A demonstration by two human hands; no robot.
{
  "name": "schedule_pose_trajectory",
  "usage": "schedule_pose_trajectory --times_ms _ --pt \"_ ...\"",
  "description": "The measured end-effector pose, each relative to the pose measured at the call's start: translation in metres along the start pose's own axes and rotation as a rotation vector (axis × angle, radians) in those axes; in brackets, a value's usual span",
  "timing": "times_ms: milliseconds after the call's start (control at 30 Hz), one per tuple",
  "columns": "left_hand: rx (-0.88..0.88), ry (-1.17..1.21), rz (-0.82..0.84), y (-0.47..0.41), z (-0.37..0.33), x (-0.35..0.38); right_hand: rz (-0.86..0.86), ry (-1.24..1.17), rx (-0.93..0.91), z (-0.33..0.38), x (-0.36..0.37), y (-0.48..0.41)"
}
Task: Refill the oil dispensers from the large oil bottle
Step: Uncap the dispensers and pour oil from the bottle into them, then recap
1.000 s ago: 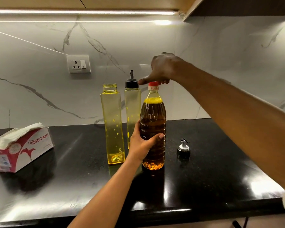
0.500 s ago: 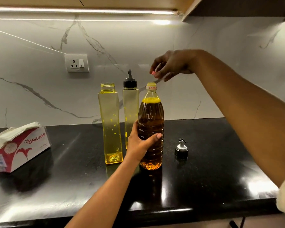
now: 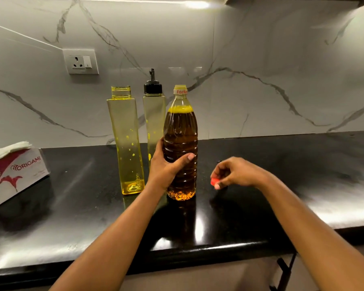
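The large oil bottle (image 3: 180, 131), full of dark amber oil, stands uncapped on the black counter (image 3: 282, 164). My left hand (image 3: 166, 164) grips its lower body. My right hand (image 3: 237, 172), low over the counter to the bottle's right, pinches the small red cap (image 3: 214, 181). Left of the bottle stands an uncapped square yellow dispenser (image 3: 125, 141) with a little oil at the bottom. Behind it a second dispenser (image 3: 153, 114) wears a black spout cap. The loose spout cap lying on the counter is hidden behind my right hand.
A tissue box (image 3: 13, 173) with white tissues sits at the counter's left. A wall socket (image 3: 80, 61) is set in the marble backsplash. The counter's front edge (image 3: 198, 248) runs close below my forearms.
My right hand unscrewed the red cap from the oil bottle, lifted it off, then dropped down to the counter on the right. My left hand kept its grip on the bottle.
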State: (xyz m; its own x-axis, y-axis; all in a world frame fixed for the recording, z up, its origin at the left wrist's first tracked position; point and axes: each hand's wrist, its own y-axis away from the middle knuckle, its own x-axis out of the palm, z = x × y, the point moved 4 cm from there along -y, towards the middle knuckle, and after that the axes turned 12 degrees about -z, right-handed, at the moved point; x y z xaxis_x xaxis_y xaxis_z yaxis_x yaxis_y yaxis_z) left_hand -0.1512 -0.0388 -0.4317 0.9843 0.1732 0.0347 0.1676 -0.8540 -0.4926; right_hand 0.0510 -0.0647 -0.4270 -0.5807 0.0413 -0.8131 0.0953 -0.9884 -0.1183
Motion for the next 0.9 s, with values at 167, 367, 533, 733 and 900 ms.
schedule_pose_trajectory --times_ms 167,367,533,733,900 --pt "0.013 0.008 0.0 -0.001 0.002 0.001 -0.09 0.173 -0.051 -0.014 0.009 0.002" --pt "0.06 -0.022 0.001 -0.001 0.002 0.001 -0.165 0.227 -0.077 -0.023 0.012 0.001" --pt "0.165 -0.069 -0.011 -0.001 0.001 -0.002 -0.413 0.087 -0.134 -0.009 -0.01 0.009" --pt "0.421 -0.114 -0.176 0.006 -0.023 -0.015 -0.553 -0.319 -0.203 0.056 -0.049 0.006" --pt "0.702 -0.175 -0.42 0.019 -0.05 -0.044 -0.454 -0.496 -0.211 0.12 -0.065 -0.017"
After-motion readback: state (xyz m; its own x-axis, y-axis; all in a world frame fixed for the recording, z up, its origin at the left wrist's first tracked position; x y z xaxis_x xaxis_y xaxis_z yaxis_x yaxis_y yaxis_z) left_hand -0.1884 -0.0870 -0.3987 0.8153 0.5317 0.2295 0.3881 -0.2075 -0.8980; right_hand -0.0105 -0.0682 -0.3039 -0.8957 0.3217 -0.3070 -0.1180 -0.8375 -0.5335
